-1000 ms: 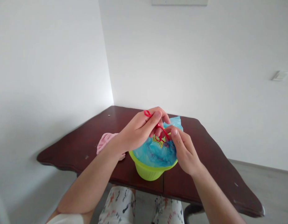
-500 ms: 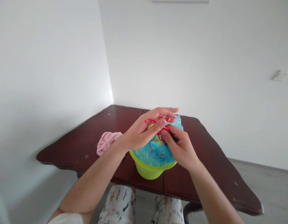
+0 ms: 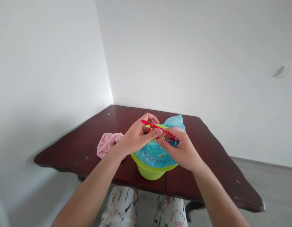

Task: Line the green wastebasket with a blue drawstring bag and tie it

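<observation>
Between my two hands a red string (image 3: 157,126) is stretched slantwise above a lime-green basket (image 3: 150,173). My left hand (image 3: 140,132) is closed on its left part, thumb pointing right. My right hand (image 3: 181,146) pinches the right part, and the thumbs nearly meet. A blue plastic bag (image 3: 153,154) lines the basket, with printed or coloured bits showing in it. Its pale blue end (image 3: 175,121) sticks out behind my right hand. Part of the basket's perforated far wall shows between my fingers; most of the inside is hidden.
The basket stands near the front edge of a dark red-brown wooden table (image 3: 84,138). A crumpled pink cloth (image 3: 108,143) lies left of it, close to my left forearm. White walls (image 3: 183,56) border the table at the back and left.
My left hand's fingers have curled in from a stretched, flat pose. The red string has gone from loose loops to a straighter line between the hands. More of the bag's far end shows.
</observation>
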The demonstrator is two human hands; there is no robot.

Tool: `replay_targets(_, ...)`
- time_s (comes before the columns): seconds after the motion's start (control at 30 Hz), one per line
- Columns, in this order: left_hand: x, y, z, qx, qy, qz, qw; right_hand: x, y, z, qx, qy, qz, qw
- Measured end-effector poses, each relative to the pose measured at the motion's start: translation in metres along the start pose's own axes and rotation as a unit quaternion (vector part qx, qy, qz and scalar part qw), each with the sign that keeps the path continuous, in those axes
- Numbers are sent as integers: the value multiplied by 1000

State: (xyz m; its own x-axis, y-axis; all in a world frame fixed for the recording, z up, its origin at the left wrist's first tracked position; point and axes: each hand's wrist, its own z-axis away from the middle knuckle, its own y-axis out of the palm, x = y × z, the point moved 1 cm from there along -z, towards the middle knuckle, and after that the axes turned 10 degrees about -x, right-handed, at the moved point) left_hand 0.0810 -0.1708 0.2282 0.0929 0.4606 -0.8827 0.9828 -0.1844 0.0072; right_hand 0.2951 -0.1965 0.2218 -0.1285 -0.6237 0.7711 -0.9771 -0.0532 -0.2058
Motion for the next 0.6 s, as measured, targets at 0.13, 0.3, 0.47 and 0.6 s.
replay_targets(0.13,4,-13,2,11,4,-100,995,-12,-6,-3,-119,43,-20,992)
replay_targets(0.3,10,-18,0,3,4,-58,998,-33,-11,-5,-254,126,-181,942)
replay_targets(0.47,5,-11,-12,-121,-49,294,947,-49,-9,-7,-256,170,-296,904)
replay_targets(0.6,4,-15,-17,-155,-95,411,893,-50,-6,-4,-295,173,-336,878)
